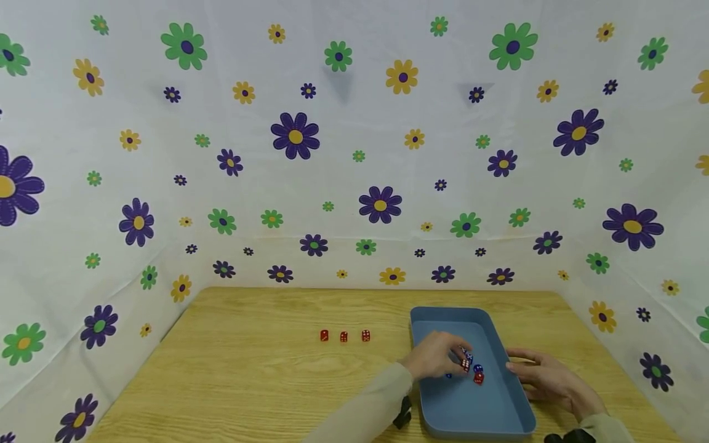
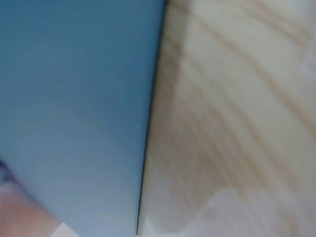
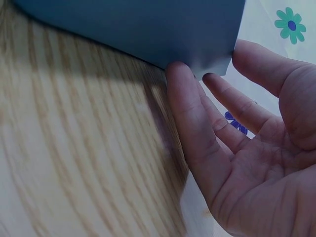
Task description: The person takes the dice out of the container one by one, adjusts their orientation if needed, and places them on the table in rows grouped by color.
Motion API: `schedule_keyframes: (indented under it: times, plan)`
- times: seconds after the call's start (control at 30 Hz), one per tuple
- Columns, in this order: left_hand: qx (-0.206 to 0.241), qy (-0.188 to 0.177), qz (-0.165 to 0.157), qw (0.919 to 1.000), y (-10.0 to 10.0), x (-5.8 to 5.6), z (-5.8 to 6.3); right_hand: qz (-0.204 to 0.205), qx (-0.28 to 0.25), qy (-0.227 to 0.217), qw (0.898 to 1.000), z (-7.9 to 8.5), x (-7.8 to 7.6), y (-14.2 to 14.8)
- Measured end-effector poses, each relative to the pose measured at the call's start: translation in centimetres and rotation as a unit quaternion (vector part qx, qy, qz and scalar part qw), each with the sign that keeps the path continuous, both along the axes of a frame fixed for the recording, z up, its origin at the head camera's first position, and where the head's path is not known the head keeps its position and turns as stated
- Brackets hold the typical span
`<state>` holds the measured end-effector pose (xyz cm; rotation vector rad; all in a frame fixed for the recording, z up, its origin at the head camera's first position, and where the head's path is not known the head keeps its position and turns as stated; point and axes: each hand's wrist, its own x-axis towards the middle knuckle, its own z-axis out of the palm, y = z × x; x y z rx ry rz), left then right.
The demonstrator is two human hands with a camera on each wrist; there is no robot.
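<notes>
A blue tray stands on the right part of the wooden table. My left hand reaches over its left wall, thumb and fingers curled about a red die. Close by in the tray lie a blue die, another red die and more blue dice, partly hidden by the hand. My right hand rests against the tray's outer right wall; in the right wrist view its fingertips touch the blue wall. The left wrist view shows mostly the tray's side.
Three red dice, a left one, a middle one and a right one, sit in a row on the wooden table, left of the tray. A flowered white cloth surrounds the table at the back and sides.
</notes>
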<state>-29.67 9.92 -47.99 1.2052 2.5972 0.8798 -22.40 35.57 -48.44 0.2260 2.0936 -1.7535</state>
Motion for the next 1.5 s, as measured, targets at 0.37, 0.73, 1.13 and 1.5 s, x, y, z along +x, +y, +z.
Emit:
schedule_keyframes:
  times: [0.37,0.73,1.13,1.5]
  plan:
    - [0.082,-0.019,0.036,0.9958,-4.0,-0.6,0.4,0.004,-0.007,-0.003,1.0,-0.1,-0.3,0.1]
    - [0.127,-0.048,0.113,0.9843,-10.1,-1.7,1.1,-0.002,0.002,-0.009,1.0,-0.1,-0.4,0.2]
    - [0.127,-0.037,0.154,0.9791,-15.9,-2.1,0.7,0.01,-0.005,-0.008,1.0,-0.1,-0.1,0.4]
    - [0.129,-0.023,0.193,0.9723,-21.3,-3.1,0.6,0.005,-0.011,-0.016,1.0,-0.1,-0.3,-0.1]
